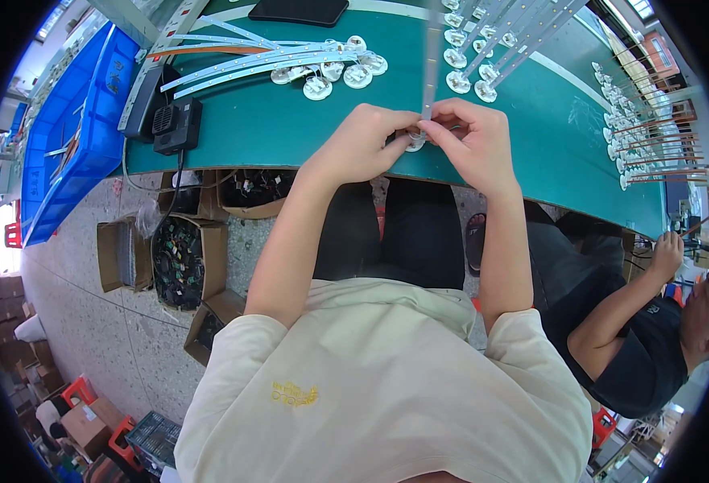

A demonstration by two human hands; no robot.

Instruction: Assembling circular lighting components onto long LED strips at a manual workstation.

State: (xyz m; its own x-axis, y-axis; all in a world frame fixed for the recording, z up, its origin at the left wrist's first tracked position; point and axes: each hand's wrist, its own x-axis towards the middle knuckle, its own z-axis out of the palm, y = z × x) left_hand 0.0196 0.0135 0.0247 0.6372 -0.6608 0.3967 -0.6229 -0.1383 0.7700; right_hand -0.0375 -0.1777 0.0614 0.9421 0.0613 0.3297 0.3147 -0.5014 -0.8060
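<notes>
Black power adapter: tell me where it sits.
In the head view, the black power adapter lies on the green table's left end, beside the blue bins.

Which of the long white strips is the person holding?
The upright strip in the middle, pinched at its bottom end by the left hand and right hand. The other strips lie flat on the green table.

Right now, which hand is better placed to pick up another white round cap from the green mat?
Probably the left hand. It pinches only the small white round cap, and the pile of white round caps lies on its side. The right hand steadies the long thin white strip.
</notes>
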